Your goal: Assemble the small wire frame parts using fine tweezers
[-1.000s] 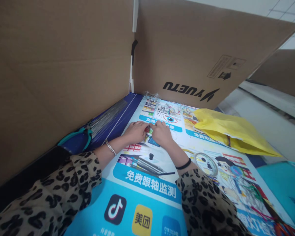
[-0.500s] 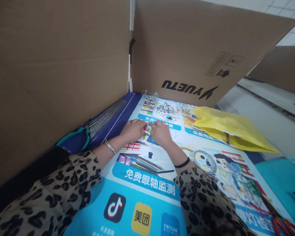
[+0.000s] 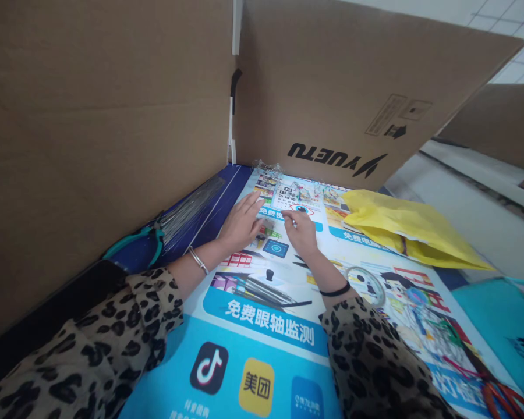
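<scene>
My left hand (image 3: pixel 240 224) lies over the printed poster sheet (image 3: pixel 262 326), its fingers stretched out and no object seen in them. To its right, my right hand (image 3: pixel 301 233) is raised slightly with thumb and forefinger pinched together. Whatever is between those fingertips, if anything, is too small to make out. Beyond both hands, small tangles of thin wire (image 3: pixel 266 167) lie at the back of the sheet. A bundle of straight thin wires (image 3: pixel 192 203) rests left of my left hand, beside teal-handled pliers (image 3: pixel 155 241).
Cardboard panels (image 3: pixel 332 93) stand at the left and back. On the right are a yellow bag (image 3: pixel 402 224), a clear tape roll (image 3: pixel 367 285), loose coloured wires (image 3: pixel 445 337), red-handled scissors (image 3: pixel 498 396) and a teal pouch (image 3: pixel 498 326).
My hands were close together over the sheet and have come apart. The left fingers have straightened; the right hand has moved right and slightly away from me.
</scene>
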The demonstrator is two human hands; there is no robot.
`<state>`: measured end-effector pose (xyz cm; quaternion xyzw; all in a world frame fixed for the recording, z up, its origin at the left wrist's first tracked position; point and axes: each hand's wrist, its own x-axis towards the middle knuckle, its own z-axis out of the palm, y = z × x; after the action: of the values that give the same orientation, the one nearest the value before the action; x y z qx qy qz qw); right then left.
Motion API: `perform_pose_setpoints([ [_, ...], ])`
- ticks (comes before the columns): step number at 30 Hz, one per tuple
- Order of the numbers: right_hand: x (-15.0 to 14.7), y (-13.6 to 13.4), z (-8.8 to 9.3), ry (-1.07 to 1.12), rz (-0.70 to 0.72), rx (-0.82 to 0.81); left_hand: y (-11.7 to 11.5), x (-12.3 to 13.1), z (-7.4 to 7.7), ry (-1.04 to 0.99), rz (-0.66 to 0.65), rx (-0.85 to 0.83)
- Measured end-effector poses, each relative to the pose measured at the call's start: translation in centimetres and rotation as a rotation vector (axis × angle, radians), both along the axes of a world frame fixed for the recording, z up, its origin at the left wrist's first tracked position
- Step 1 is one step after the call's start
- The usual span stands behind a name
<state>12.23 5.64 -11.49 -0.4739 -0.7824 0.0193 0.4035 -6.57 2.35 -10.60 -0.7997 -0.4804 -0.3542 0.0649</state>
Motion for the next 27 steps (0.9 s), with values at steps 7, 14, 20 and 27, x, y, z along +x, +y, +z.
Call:
perform_pose_setpoints([
  [7,0.5,0.2,0.9,-0.086,-0.036,-0.008,-0.2,0.5,-0.9,0.345,-0.253,-0.268],
  [14,3.3,0.6,3.7,-0.432,-0.164,-0.231,-0.3,0.4,-1.2,0.35,-0.228,-0.284],
  [20,4.8,0.1,4.5,-0.637,-0.266,-0.406,0.0,0.2,-0.9,0.243,-0.245,-0.241],
  [27,5.2,-1.3,3.2,-0.71,-0.336,-0.442,0.8,-0.1,-1.3,0.118,-0.175,-0.239],
])
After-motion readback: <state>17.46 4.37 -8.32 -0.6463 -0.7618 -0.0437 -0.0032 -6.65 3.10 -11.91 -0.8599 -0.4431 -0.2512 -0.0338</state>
